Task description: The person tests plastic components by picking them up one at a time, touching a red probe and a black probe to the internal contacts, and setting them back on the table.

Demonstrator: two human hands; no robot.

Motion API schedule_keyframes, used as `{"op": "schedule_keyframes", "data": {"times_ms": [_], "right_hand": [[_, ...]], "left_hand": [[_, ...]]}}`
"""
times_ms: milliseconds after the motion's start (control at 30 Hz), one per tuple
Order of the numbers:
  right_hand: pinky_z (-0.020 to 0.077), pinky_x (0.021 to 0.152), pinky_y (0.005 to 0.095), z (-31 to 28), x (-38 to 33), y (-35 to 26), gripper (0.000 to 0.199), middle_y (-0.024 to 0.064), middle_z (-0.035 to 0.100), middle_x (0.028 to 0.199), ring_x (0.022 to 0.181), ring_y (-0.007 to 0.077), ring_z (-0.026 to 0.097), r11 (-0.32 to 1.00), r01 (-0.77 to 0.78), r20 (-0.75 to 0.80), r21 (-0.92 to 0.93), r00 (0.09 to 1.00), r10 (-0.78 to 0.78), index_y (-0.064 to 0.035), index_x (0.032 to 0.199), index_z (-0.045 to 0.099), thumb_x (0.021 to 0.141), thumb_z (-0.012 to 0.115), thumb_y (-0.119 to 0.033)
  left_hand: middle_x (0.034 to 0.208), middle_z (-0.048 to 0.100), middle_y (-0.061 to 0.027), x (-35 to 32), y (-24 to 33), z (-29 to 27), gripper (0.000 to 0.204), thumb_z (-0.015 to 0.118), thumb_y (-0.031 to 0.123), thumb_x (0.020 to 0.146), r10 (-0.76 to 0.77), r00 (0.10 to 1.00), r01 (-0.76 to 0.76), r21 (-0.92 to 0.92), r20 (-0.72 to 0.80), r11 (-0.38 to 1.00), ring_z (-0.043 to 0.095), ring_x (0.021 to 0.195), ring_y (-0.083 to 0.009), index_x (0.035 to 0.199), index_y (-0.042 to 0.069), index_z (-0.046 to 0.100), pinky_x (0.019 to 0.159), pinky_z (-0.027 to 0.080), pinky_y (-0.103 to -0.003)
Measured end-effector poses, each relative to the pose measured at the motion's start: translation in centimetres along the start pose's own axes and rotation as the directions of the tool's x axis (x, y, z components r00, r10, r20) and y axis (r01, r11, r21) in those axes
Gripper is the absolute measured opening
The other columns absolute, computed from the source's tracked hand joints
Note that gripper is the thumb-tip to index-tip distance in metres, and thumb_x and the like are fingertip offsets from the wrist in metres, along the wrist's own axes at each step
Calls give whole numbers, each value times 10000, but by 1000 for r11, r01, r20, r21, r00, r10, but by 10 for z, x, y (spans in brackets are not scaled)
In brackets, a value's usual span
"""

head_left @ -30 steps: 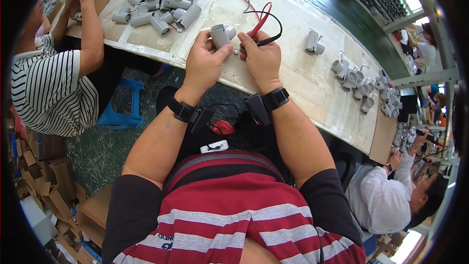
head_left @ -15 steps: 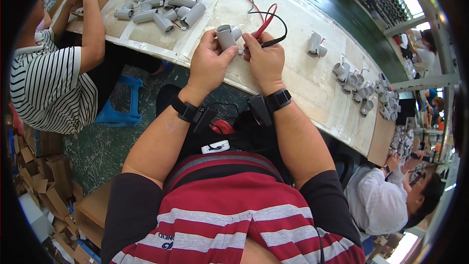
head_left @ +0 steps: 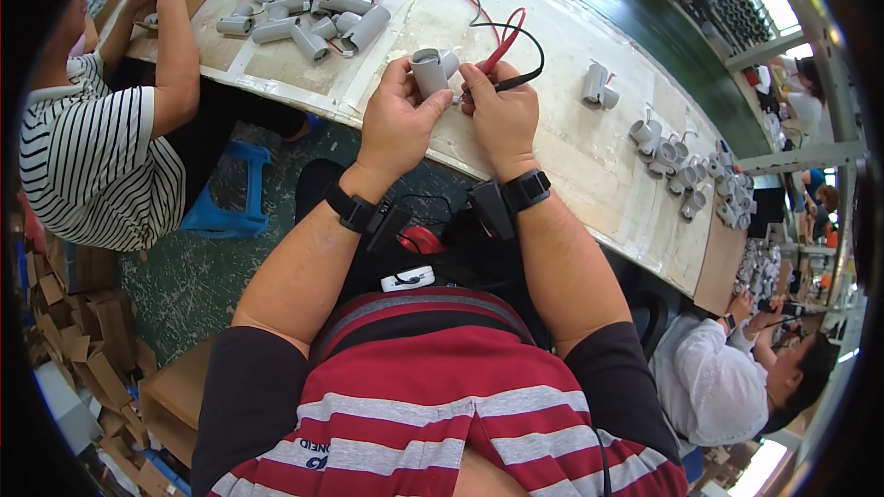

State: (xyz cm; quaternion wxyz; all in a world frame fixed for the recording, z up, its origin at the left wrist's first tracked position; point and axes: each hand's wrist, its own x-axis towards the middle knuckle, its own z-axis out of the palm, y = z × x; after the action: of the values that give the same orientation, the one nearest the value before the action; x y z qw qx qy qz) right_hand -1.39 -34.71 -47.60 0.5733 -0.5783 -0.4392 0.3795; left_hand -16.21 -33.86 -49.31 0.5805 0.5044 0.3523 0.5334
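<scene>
Grey-striped red shirt (head_left: 424,359), black sleeves (head_left: 249,396), black wristbands (head_left: 528,188) with boxy modules (head_left: 386,225)

Housing (head_left: 430,82) smooth, matt; tabletop (head_left: 575,152) scuffed; stool (head_left: 230,222) plastic.

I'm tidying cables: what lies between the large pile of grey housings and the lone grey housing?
In the head view, a red lead and a black lead loop across the tabletop there.

Crimson and grey stripes band your short-sleeved shirt (head_left: 414,359), solid black at the sleeves! You've got a pale-grey cylindrical housing (head_left: 430,79), a slim red probe (head_left: 496,54), a slim black probe (head_left: 517,81), and a cream-white rectangular tabletop (head_left: 562,147) behind them.
</scene>
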Motion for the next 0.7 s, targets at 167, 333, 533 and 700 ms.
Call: {"op": "schedule_keyframes", "data": {"times_ms": [167, 333, 533, 700], "right_hand": [[503, 570, 230, 0, 1, -1, 204, 32, 690, 779, 621, 80, 620, 1000, 2, -4, -9, 1000, -2, -5, 969, 711, 979, 752, -205], [503, 570, 230, 1, 0, -2, 201, 33, 687, 774, 620, 81, 618, 1000, 4, -5, -10, 1000, -4, -3, 963, 711, 979, 750, -200], [502, 568, 229, 0, 1, 4, 195, 33, 689, 780, 624, 83, 616, 999, 16, -15, -36, 1000, -17, 1, 976, 716, 979, 747, -191], [456, 533, 253, 2, -2, 0, 201, 9, 664, 700, 579, 79, 584, 998, 22, -52, 55, 998, -19, -11, 893, 716, 968, 750, -194]], "left_hand": [[1249, 670, -162, 0, -1, 1, 462, 715, 1, 946, 17, 1000, -17, 14, 0, 1000, 664, 1149, -198, 1341, -29, 478, 968, 539, -318], [1252, 671, -158, 1, -2, 0, 446, 719, -1, 940, 30, 1000, -30, 6, -5, 1000, 662, 1148, -193, 1329, -16, 499, 932, 555, -313], [1135, 671, -139, -2, -4, 5, 436, 769, 33, 885, 127, 987, -112, 153, -97, 982, 684, 1016, -208, 1264, -12, 561, 846, 581, -314], [1129, 668, -106, 0, 7, 20, 402, 809, 83, 871, 199, 965, -132, 338, -171, 932, 675, 960, -169, 1205, 1, 602, 774, 579, -311]]}}
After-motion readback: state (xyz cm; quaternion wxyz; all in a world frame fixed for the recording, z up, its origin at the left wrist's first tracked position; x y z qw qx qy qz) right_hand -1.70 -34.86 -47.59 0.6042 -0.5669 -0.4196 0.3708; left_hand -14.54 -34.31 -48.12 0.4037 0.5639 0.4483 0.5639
